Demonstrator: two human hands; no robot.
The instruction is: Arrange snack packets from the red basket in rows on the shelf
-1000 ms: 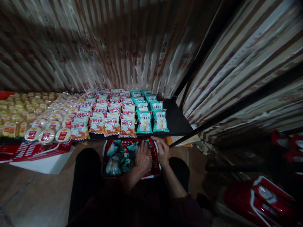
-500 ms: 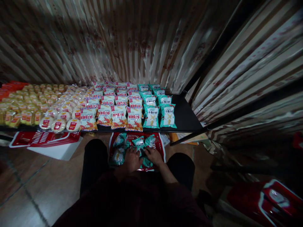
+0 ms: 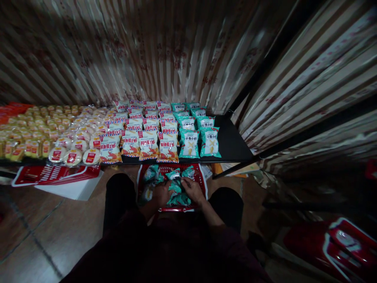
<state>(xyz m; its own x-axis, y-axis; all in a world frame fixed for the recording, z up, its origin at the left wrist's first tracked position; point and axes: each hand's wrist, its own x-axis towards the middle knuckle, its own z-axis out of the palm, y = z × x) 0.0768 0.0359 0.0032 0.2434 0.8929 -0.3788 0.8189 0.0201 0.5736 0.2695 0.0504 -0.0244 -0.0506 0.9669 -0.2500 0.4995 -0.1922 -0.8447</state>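
Note:
Both hands are inside a red basket [image 3: 203,184] of green snack bags [image 3: 173,174], between my knees and just below the shelf edge. My left hand [image 3: 161,194] is closed on a green bag in the middle of the basket. Opposite it, my right hand [image 3: 193,190] has its fingers bent over the bags; whether it grips one is too dark to tell. On the black shelf [image 3: 232,143] above, green-and-white bags [image 3: 189,144] stand in two columns, beside rows of white-and-orange bags [image 3: 149,146].
Round white packaged cakes [image 3: 72,157] and yellow packs [image 3: 32,147] fill the shelf's left part. Another red basket [image 3: 59,173] lies beneath it on the left. A red container [image 3: 309,243] is at the lower right. Slanted black poles and a striped curtain flank the shelf.
My left hand has moved slightly left and closed on a green bag, which now shows between the hands. My right hand has shifted slightly up, and its fingers are bent.

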